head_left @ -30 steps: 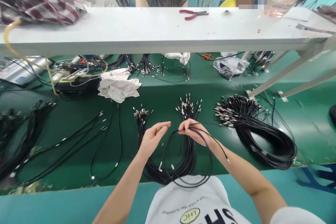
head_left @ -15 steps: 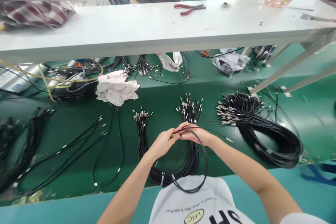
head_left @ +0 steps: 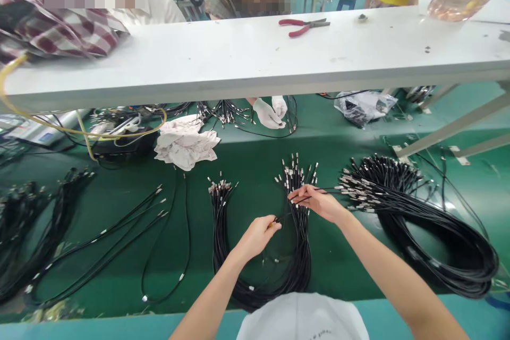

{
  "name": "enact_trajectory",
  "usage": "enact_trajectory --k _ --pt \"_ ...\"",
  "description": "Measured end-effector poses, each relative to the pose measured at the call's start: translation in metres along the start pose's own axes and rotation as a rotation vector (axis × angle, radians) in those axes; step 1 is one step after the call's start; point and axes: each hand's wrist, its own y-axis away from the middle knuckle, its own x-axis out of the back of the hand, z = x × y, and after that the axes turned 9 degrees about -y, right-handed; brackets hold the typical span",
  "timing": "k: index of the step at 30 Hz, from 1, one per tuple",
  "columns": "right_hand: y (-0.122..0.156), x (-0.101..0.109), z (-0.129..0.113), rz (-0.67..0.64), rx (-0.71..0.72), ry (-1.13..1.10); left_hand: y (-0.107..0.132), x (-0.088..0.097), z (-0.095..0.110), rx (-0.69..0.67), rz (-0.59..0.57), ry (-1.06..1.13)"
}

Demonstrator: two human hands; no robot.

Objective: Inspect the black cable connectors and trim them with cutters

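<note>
While the left hand (head_left: 260, 234) pinches black cable (head_left: 285, 216), the right hand (head_left: 321, 204) grips black cable too.

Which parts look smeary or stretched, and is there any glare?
Head view: near the upper corners, checked cloth and clear container look stretched and soft; head view: green table shows pale glare beside the cable bundle at right; head view: left hand and right hand are fairly clear, the thin black cables they hold harder to follow.

Left fingers (head_left: 269, 219) pinched, right fingers (head_left: 300, 192) straighter
</note>
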Motion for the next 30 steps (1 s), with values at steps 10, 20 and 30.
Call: enact_trajectory --k 10,20,30 --pt "-0.034 -0.007 0.027 0.114 0.066 -0.137 -0.02 0.006 -0.016 -0.011 -0.194 0.142" --pt "-0.044 0.002 0.049 0.191 0.046 -0.155 -0.036 -0.011 -0.037 0.027 -0.047 0.093" --pt "-0.049 0.003 0.051 0.339 0.168 -0.329 -0.033 -0.009 -0.045 0.072 0.206 0.115"
